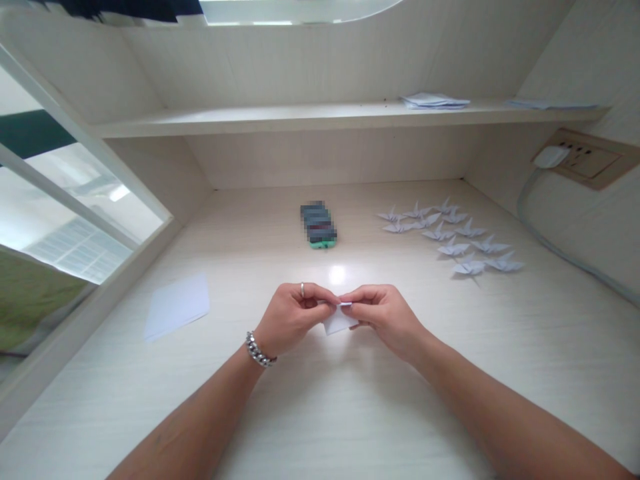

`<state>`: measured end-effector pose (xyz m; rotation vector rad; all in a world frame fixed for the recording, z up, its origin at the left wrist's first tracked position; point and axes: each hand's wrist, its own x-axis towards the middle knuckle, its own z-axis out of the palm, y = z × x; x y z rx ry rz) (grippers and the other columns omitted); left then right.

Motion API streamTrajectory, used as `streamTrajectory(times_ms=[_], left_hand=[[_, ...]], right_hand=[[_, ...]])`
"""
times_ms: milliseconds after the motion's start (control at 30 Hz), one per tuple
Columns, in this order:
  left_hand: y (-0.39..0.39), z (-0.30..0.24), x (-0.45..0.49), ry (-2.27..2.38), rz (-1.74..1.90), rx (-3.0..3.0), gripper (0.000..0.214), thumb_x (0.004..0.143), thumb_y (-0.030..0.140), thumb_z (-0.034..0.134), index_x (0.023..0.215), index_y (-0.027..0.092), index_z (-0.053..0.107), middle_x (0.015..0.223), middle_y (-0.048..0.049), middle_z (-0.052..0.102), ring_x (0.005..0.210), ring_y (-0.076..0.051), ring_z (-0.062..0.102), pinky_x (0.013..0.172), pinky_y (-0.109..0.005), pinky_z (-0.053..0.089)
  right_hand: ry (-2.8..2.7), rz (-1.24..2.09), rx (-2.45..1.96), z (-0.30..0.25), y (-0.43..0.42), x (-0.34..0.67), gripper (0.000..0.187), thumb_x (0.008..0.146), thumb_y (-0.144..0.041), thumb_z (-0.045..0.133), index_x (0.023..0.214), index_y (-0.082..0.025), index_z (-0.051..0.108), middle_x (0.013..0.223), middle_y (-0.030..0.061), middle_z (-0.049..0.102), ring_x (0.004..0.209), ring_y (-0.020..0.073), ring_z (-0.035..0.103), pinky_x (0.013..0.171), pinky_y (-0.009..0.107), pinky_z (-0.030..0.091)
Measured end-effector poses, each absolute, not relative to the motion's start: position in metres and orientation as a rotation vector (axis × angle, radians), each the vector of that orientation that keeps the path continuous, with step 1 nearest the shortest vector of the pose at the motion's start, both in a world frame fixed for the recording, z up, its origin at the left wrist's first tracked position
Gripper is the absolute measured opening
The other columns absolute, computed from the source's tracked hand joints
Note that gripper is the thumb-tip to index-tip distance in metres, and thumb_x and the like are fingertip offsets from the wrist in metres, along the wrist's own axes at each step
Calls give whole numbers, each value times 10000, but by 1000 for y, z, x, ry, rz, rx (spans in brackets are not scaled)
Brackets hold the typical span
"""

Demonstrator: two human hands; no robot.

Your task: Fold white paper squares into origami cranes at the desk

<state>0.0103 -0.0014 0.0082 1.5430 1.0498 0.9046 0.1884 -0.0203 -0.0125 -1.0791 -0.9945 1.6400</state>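
A small piece of folded white paper (338, 323) is pinched between my two hands, just above the desk (320, 413). My left hand (295, 313), with a ring and a chain bracelet at the wrist, grips its upper left edge between thumb and forefinger. On the other side my right hand (387, 317) pinches the upper right edge, its thumb and fingertips close to those of the left. The fingers hide part of the paper, so its full folded shape cannot be made out. To the left lies a flat stack of white paper sheets (179, 305).
Several folded paper cranes (453, 247) stand grouped at the back right. A phone (319, 223) with a green edge and blurred surface lies at the back middle. Folded papers (435, 101) rest on the shelf (280, 122). A plug (551, 157) with a cable occupies the right wall socket.
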Motion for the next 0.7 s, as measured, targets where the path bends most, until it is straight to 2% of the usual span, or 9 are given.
streamTrajectory(times_ms=[133,300,467,567,700], left_hand=[[-2,12,9,1026,956,1522,70,672,132,682,667,148,750,638,-30,702,574,-112,580,531,-207,463],[-2,12,9,1039,960,1554,67,680,144,683,672,143,749,639,-38,695,574,-122,577,528,-220,463],[-3,10,10,1020,892,1618,80,702,145,672,703,145,752,664,-40,706,601,-129,599,549,-219,468],[-3,8,11,1026,871,1625,81,704,122,667,726,144,742,653,-26,698,595,-116,597,548,-208,466],[-3,8,11,999,895,1512,65,684,117,698,747,126,704,660,-19,682,587,-108,602,536,-201,478]], right_hand=[[-894,1802,-950,-9,-21,192,231,589,-192,784,818,-158,787,816,79,739,702,156,652,630,281,547],[-865,1827,-934,-6,-20,195,216,598,-180,761,809,-147,789,823,89,737,700,160,643,649,304,561],[-1030,1755,-1010,-8,-20,194,233,689,-326,744,845,-158,785,768,74,719,683,154,631,616,287,549],[-1128,1698,-1103,-9,-21,193,280,666,-394,778,842,-175,784,790,70,727,708,159,643,594,261,531],[-1106,1666,-1160,-9,-20,192,299,621,-369,811,836,-163,783,760,70,730,687,156,640,584,258,517]])
